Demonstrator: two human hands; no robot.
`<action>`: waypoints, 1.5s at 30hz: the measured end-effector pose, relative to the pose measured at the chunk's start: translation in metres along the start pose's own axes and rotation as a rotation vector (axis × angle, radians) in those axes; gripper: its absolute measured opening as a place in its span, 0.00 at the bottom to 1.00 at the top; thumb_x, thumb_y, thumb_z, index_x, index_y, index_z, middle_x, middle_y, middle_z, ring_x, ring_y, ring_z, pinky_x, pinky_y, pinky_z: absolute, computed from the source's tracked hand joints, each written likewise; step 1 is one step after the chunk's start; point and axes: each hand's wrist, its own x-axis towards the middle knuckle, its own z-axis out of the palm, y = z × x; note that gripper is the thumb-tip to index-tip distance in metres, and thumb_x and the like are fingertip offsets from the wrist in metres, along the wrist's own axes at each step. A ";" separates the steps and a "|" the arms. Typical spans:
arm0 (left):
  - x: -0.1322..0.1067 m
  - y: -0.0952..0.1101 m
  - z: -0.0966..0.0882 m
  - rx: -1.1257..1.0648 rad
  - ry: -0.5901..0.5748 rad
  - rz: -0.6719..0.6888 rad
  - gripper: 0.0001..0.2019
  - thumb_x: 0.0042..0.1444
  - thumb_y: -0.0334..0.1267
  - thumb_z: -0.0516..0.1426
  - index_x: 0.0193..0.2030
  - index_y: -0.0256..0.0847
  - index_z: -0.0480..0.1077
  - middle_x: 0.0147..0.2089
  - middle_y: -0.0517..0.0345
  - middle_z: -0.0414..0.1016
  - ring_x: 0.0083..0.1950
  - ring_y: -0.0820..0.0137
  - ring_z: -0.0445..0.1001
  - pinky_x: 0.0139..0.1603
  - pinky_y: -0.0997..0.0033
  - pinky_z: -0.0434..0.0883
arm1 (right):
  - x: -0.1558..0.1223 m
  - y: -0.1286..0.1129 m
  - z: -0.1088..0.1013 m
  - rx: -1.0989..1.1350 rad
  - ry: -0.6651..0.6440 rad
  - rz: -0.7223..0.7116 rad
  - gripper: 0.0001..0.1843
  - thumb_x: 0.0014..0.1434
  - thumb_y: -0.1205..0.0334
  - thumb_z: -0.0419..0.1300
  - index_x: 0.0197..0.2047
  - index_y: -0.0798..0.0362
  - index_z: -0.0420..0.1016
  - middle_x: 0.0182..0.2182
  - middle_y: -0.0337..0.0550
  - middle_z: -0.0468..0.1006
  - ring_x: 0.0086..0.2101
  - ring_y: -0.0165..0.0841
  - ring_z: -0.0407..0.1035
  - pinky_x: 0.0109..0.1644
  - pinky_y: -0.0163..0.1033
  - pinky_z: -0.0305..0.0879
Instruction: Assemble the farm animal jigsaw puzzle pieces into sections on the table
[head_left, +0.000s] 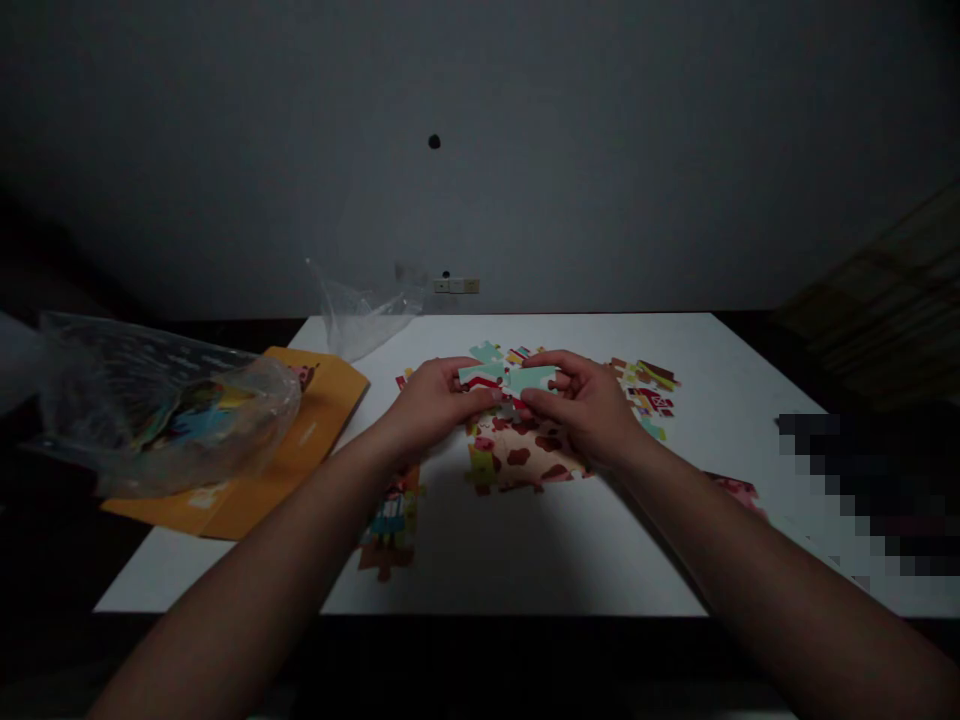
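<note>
My left hand is closed on a puzzle piece in pale green, red and white. Between the fingers and thumb of my right hand is a mostly pale green puzzle piece. The two pieces meet edge to edge above the table; whether they are locked together I cannot tell. Below them lies a joined section with a spotted cow, partly covered by my hands. Left of it, near my left forearm, rests another joined strip showing a figure.
Loose puzzle pieces lie right of my right hand, with a pink piece by my right forearm. At left, a clear plastic bag with colourful contents sits on an orange folder. Another clear bag stands at the white table's back.
</note>
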 end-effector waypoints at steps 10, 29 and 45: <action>0.002 -0.003 -0.003 0.047 -0.033 0.007 0.16 0.58 0.50 0.69 0.30 0.39 0.78 0.28 0.60 0.74 0.29 0.73 0.66 0.32 0.70 0.60 | -0.002 0.000 0.002 -0.036 0.010 0.028 0.31 0.50 0.50 0.84 0.53 0.48 0.81 0.33 0.41 0.89 0.29 0.37 0.84 0.33 0.40 0.83; 0.004 -0.006 0.000 -0.063 -0.030 -0.056 0.15 0.57 0.50 0.72 0.37 0.39 0.86 0.41 0.47 0.90 0.39 0.63 0.86 0.49 0.61 0.84 | 0.003 0.005 -0.001 0.095 0.029 0.052 0.30 0.71 0.31 0.64 0.47 0.49 0.91 0.33 0.44 0.77 0.32 0.37 0.80 0.34 0.43 0.83; 0.008 -0.010 -0.004 -0.255 -0.020 -0.227 0.29 0.78 0.62 0.53 0.54 0.33 0.77 0.34 0.41 0.86 0.27 0.58 0.84 0.30 0.60 0.85 | 0.004 0.001 0.000 0.122 -0.021 0.127 0.36 0.75 0.28 0.55 0.52 0.51 0.89 0.34 0.48 0.82 0.32 0.41 0.85 0.38 0.46 0.85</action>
